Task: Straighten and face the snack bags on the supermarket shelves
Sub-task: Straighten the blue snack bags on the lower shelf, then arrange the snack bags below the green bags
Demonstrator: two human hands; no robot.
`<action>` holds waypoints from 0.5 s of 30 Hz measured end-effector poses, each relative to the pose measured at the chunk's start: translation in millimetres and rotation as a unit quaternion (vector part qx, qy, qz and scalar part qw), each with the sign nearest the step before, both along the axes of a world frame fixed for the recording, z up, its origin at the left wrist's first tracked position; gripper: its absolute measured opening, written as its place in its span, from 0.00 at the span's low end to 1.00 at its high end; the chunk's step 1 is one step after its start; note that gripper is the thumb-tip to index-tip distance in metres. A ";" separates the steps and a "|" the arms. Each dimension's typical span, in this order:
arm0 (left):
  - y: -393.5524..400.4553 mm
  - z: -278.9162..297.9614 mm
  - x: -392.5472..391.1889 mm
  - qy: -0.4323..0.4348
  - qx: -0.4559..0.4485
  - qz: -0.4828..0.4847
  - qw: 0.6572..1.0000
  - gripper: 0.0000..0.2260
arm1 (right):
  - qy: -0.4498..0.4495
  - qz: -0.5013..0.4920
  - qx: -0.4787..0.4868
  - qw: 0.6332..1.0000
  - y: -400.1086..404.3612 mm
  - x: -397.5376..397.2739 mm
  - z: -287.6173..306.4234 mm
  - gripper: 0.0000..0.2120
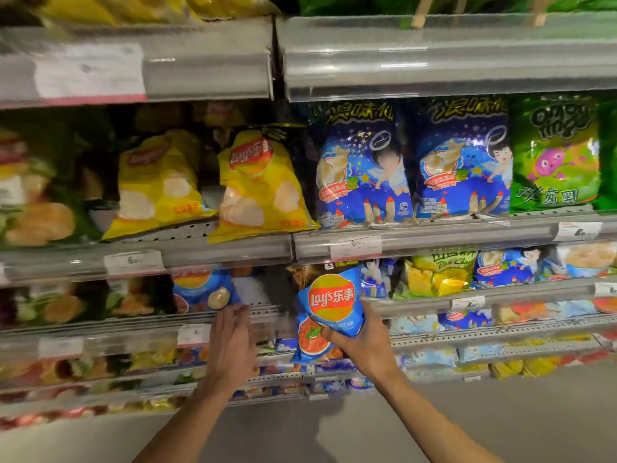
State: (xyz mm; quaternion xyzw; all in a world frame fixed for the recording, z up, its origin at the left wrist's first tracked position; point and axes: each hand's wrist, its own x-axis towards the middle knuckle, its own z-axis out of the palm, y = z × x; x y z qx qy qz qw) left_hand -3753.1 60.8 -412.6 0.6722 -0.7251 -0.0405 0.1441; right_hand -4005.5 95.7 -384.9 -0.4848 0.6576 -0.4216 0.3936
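Note:
My right hand (362, 342) grips a blue Lay's bag (329, 307) by its lower right side and holds it upright in front of the shelf edge, near the divide between two shelf bays. My left hand (233, 335) reaches with relaxed fingers to the front of the shelf (263, 309) just left of it, where a bare gap lies beside another blue Lay's bag (200, 290). One shelf up, two yellow Lay's bags (257, 185) (157, 182) lean to the left. Two dark blue snack bags (362, 168) (462, 162) stand upright to their right.
A green bag (554, 155) stands at the right of the upper shelf. Price tags (355, 247) sit on the rails. Lower shelves hold several small bags of mixed colours (437, 275). Grey floor (334, 429) lies below.

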 end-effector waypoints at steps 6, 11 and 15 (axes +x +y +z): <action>3.5 1.3 22.8 -0.118 0.042 -0.027 0.992 0.29 | 0.012 0.031 -0.010 0.999 -53.9 63.6 7.1 0.26; 4.1 -7.3 27.6 -0.108 0.038 -0.028 0.993 0.32 | 0.027 -0.033 -0.027 0.999 -100.1 97.5 5.3 0.26; 1.1 -13.1 30.0 -0.101 0.065 -0.024 0.992 0.34 | 0.056 -0.031 -0.007 0.998 -120.2 108.0 -11.8 0.27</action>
